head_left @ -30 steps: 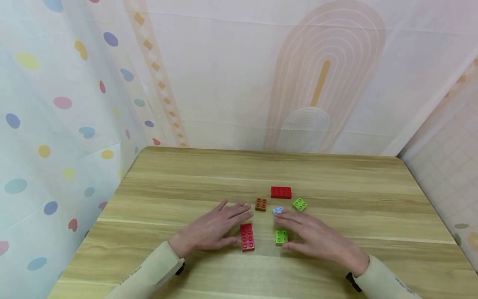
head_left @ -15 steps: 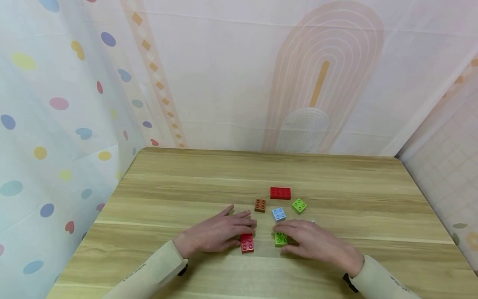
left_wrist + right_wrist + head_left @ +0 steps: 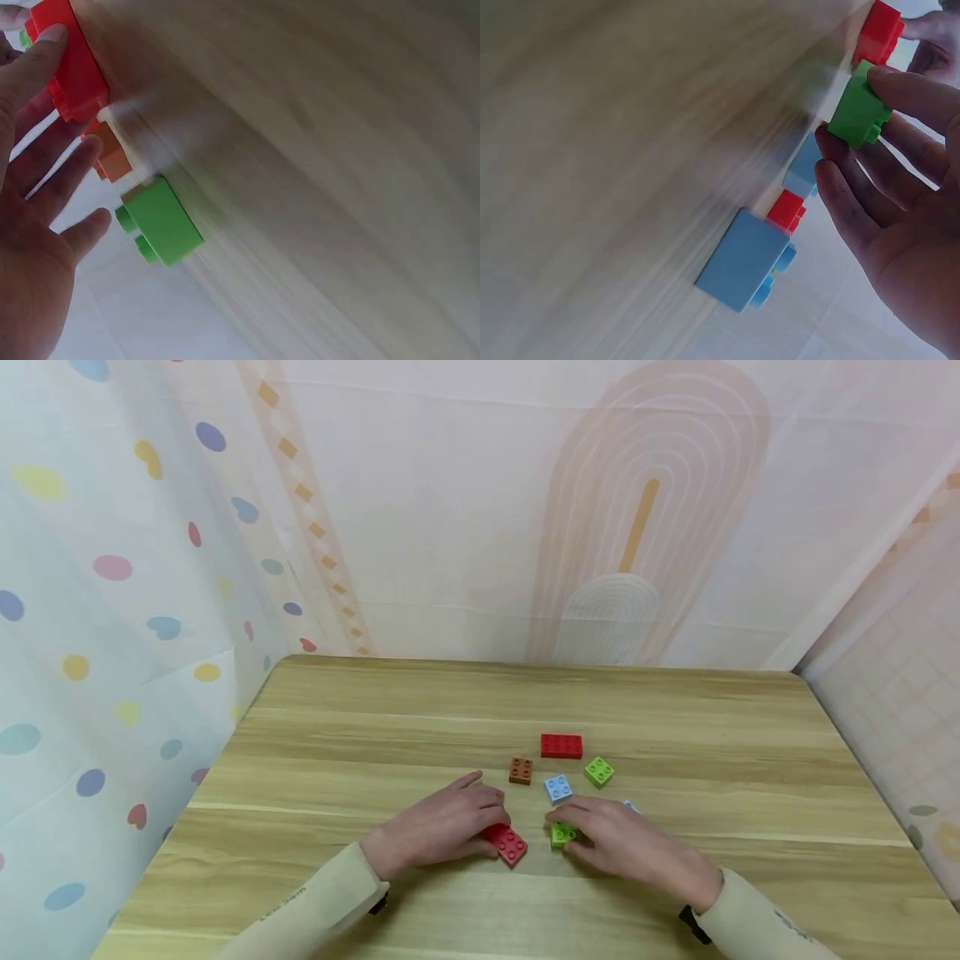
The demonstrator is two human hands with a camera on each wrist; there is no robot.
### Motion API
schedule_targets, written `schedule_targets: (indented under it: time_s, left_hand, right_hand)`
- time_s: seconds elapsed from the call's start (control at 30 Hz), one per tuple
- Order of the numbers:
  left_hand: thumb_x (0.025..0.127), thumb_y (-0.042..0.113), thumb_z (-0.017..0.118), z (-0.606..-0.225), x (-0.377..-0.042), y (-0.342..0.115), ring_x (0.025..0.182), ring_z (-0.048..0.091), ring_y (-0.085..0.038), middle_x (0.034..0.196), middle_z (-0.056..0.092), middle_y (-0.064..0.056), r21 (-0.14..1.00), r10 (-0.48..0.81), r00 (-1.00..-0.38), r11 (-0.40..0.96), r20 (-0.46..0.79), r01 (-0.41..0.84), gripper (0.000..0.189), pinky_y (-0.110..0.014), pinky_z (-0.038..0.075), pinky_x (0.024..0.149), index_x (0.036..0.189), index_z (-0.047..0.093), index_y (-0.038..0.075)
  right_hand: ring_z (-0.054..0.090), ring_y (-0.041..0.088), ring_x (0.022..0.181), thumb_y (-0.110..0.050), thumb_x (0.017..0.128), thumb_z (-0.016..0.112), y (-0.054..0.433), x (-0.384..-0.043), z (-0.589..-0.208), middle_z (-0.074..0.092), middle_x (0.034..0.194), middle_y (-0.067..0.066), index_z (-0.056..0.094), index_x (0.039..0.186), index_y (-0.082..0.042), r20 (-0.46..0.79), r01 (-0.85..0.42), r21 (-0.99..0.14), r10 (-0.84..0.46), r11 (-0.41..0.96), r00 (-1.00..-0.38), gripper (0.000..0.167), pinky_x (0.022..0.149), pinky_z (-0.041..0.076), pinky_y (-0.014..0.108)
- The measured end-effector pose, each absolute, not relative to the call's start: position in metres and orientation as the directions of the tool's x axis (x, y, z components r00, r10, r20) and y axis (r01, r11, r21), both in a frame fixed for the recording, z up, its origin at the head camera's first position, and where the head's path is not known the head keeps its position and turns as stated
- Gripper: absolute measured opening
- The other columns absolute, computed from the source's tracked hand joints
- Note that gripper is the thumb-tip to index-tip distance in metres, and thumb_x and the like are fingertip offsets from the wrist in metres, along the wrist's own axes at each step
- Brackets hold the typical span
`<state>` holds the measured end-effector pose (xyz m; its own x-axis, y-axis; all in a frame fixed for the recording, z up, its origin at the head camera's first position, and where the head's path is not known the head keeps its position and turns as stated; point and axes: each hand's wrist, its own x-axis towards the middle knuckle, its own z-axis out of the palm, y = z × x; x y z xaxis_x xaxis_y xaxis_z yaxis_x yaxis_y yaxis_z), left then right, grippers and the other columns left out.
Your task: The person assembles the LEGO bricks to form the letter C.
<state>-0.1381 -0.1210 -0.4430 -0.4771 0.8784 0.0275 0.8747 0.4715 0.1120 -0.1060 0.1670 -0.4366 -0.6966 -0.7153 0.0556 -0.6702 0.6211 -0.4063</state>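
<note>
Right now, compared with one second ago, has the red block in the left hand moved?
Yes. Judged against the brown block in the head view, the red block at the left hand has turned: its near end swung to the right.

Left fingers (image 3: 492,816), right fingers (image 3: 567,813) bent

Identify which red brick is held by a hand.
The nearer red brick, pinched by the left hand; the other red brick lies farther back, untouched.
</note>
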Motion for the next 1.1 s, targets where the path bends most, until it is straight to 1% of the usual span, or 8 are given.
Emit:
schedule_targets:
  time_s: [0.17, 0.37, 0.5, 0.6, 0.7, 0.87, 1.0, 1.1]
  left_hand:
    - [0.093, 0.048, 0.075, -0.443, -0.135, -0.111, 0.107, 0.064, -0.013, 0.106, 0.071, 0.006, 0.081, 0.847, -0.53, 0.526, 0.041, 0.847, 0.034, -0.042, 0.044, 0.112, 0.109, 0.071, 0.018]
    - [0.092, 0.052, 0.075, -0.444, -0.13, -0.097, 0.091, 0.061, -0.012, 0.096, 0.068, 0.007, 0.045, 0.806, -0.591, 0.589, 0.038, 0.807, 0.038, -0.033, 0.053, 0.09, 0.107, 0.07, 0.018]
    - [0.09, 0.053, 0.076, -0.445, -0.127, -0.088, 0.077, 0.054, -0.007, 0.088, 0.063, 0.009, 0.062, 0.784, -0.619, 0.616, 0.048, 0.785, 0.038, -0.025, 0.05, 0.071, 0.102, 0.069, 0.017]
    - [0.088, 0.053, 0.078, -0.446, -0.124, -0.085, 0.074, 0.051, -0.004, 0.087, 0.061, 0.009, 0.117, 0.767, -0.64, 0.632, 0.047, 0.766, 0.041, -0.02, 0.047, 0.065, 0.103, 0.069, 0.015]
    - [0.086, 0.05, 0.081, -0.446, -0.122, -0.087, 0.082, 0.058, -0.005, 0.097, 0.066, 0.005, 0.214, 0.742, -0.669, 0.65, 0.026, 0.729, 0.048, -0.021, 0.052, 0.072, 0.113, 0.071, 0.012]
    - [0.086, 0.036, 0.086, -0.445, -0.121, -0.095, 0.103, 0.064, -0.011, 0.116, 0.07, -0.001, 0.367, 0.711, -0.703, 0.661, -0.027, 0.654, 0.052, -0.028, 0.055, 0.091, 0.126, 0.07, 0.008]
    - [0.089, 0.027, 0.084, -0.443, -0.121, -0.1, 0.108, 0.064, -0.011, 0.121, 0.069, -0.001, 0.441, 0.704, -0.708, 0.656, -0.062, 0.613, 0.048, -0.03, 0.054, 0.096, 0.13, 0.068, 0.007]
    - [0.092, 0.024, 0.082, -0.442, -0.121, -0.102, 0.112, 0.064, -0.013, 0.123, 0.07, -0.002, 0.482, 0.7, -0.71, 0.649, -0.076, 0.588, 0.044, -0.032, 0.053, 0.099, 0.13, 0.068, 0.007]
  right_hand:
    - [0.067, 0.025, 0.116, -0.013, 0.094, 0.078, 0.172, -0.104, -0.435, 0.068, 0.13, 0.008, 0.068, 0.13, -0.006, 0.08, -0.617, -0.443, -0.657, 0.65, -0.75, 0.039, 0.095, 0.058, 0.041]
    - [0.066, 0.025, 0.118, -0.017, 0.096, 0.076, 0.177, -0.103, -0.433, 0.067, 0.132, 0.006, 0.066, 0.135, -0.01, 0.066, -0.542, -0.501, -0.594, 0.675, -0.801, 0.041, 0.095, 0.058, 0.043]
    - [0.066, 0.026, 0.119, -0.016, 0.096, 0.075, 0.18, -0.102, -0.433, 0.067, 0.134, 0.006, 0.065, 0.136, -0.011, 0.088, -0.534, -0.516, -0.578, 0.67, -0.811, 0.042, 0.097, 0.057, 0.044]
    - [0.065, 0.028, 0.121, -0.016, 0.096, 0.075, 0.181, -0.101, -0.432, 0.066, 0.136, 0.008, 0.065, 0.137, -0.01, 0.102, -0.528, -0.528, -0.568, 0.665, -0.817, 0.043, 0.1, 0.055, 0.047]
    - [0.064, 0.031, 0.123, -0.014, 0.096, 0.075, 0.18, -0.1, -0.432, 0.066, 0.136, 0.009, 0.065, 0.137, -0.009, 0.12, -0.535, -0.541, -0.57, 0.649, -0.813, 0.043, 0.101, 0.054, 0.05]
    - [0.061, 0.036, 0.126, -0.01, 0.095, 0.074, 0.176, -0.099, -0.433, 0.066, 0.136, 0.012, 0.065, 0.136, -0.007, 0.139, -0.543, -0.581, -0.583, 0.606, -0.8, 0.042, 0.104, 0.05, 0.055]
    - [0.058, 0.04, 0.13, -0.01, 0.095, 0.074, 0.171, -0.099, -0.434, 0.065, 0.137, 0.015, 0.065, 0.135, -0.005, 0.124, -0.526, -0.612, -0.585, 0.591, -0.802, 0.042, 0.106, 0.048, 0.059]
    - [0.059, 0.038, 0.128, -0.012, 0.095, 0.074, 0.166, -0.098, -0.434, 0.065, 0.138, 0.014, 0.064, 0.137, -0.006, 0.102, -0.508, -0.618, -0.579, 0.6, -0.809, 0.043, 0.104, 0.05, 0.057]
